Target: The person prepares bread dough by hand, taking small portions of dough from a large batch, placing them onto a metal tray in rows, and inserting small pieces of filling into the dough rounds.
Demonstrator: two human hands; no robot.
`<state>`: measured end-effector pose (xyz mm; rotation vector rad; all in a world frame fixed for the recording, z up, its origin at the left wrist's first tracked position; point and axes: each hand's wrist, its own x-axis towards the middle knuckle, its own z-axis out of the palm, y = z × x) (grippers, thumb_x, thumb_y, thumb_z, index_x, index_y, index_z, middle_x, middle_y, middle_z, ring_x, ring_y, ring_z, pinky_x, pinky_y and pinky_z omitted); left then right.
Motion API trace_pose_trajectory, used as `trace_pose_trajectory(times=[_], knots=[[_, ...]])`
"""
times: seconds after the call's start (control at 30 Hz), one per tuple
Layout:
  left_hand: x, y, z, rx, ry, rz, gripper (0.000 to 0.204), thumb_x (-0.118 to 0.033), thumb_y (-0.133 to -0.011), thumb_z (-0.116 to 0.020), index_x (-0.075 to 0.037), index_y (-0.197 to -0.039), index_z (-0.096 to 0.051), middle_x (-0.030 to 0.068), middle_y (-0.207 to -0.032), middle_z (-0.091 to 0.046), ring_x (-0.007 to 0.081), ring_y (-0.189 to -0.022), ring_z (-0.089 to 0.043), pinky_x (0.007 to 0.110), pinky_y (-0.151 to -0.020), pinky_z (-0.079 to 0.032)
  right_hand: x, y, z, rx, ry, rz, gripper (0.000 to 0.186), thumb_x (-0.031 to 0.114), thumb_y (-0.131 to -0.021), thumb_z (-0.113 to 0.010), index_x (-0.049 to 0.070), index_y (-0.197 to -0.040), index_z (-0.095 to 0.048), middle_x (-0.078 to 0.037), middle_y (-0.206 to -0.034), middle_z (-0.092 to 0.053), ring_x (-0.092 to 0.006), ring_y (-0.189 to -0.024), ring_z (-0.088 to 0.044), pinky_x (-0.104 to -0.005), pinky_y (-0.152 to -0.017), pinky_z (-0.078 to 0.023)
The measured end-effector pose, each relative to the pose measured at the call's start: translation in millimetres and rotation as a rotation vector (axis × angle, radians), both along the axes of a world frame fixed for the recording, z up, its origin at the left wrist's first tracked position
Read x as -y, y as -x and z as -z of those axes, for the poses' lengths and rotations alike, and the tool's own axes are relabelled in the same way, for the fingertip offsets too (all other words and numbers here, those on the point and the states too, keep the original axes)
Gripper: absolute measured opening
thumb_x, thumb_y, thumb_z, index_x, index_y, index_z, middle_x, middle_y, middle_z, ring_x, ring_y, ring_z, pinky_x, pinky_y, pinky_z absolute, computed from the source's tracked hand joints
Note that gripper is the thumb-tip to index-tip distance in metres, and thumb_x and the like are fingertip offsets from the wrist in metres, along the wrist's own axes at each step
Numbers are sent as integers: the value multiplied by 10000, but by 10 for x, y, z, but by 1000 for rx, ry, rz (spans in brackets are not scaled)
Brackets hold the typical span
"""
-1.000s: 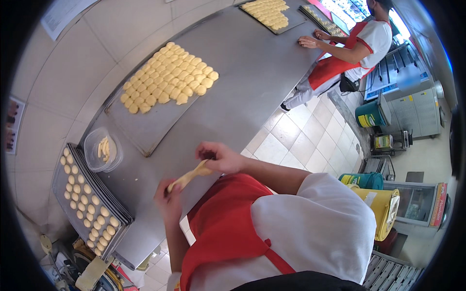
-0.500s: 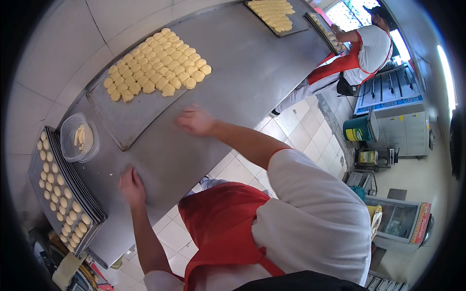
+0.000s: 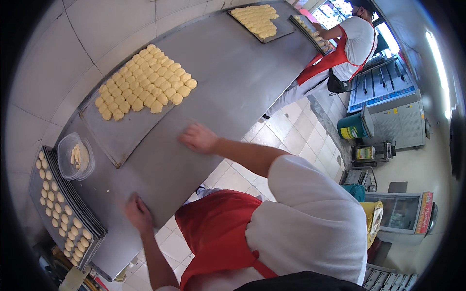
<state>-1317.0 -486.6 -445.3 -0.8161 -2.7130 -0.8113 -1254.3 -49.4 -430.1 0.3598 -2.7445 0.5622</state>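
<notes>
My right hand (image 3: 199,138) is low over the steel table (image 3: 228,68), beside the near edge of a baking tray (image 3: 114,138). Its fingers look bent and are smeared by motion. Closer to the table's front edge, my left hand (image 3: 139,213) is also low over the steel and blurred. Nothing shows in either hand, but the space under both palms is hidden. Pale yellow dough balls (image 3: 145,80) sit packed in rows over the far part of the tray; its near part is bare metal.
At left, a clear plastic tub (image 3: 73,157) holds pale sticks beside stacked trays (image 3: 92,213) topped with dough balls (image 3: 60,216). A filled tray (image 3: 255,22) lies at the far end, where a co-worker (image 3: 347,53) in a red apron handles another tray (image 3: 310,34).
The view has shifted, so the table's contents sit lower and further left. Both hands have moved a little away from the tray, towards the table's front edge.
</notes>
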Motion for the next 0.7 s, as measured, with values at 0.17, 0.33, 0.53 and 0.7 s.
trace_pose_trajectory(times=[0.17, 0.33, 0.53, 0.7], knots=[[-794, -140, -262, 41, 95, 171, 234, -168, -985, -710, -116, -1211, -740, 132, -1080, -724, 374, -1019, -670, 539, -983, -510, 804, -183, -37, 147, 12, -166, 343, 232, -860, -712, 176, -1198, -727, -94, -1072, -695, -325, -1076, -647, -507, -1026, -504], [-356, 613, -171, -23, -22, 73, 157, -87, -938, -720, -91, -1092, -753, 134, -898, -694, 347, -945, -669, 510, -853, -538, 522, 521, 70, 243, 6, -159, 299, 156, -887, -677, 133, -1180, -734, -168, -1093, -716, -390, -1054, -666, -526, -940, -537], [-527, -181, -283, 3, -204, 239, 195, -102, -830, -744, -115, -1022, -715, 114, -928, -697, 339, -956, -699, 502, -886, -567, 1001, -319, -184, 90, 58, -115, 378, 59, -815, -749, 130, -1186, -753, -110, -975, -692, -329, -941, -652, -485, -828, -523], [-720, 615, -136, 90, 36, 149, 133, -197, -897, -741, -133, -1013, -730, 84, -962, -684, 313, -990, -671, 459, -871, -563, 1120, 538, -285, 14, -66, -242, 313, 84, -852, -743, 121, -1163, -750, -111, -945, -686, -336, -876, -634, -491, -798, -514]])
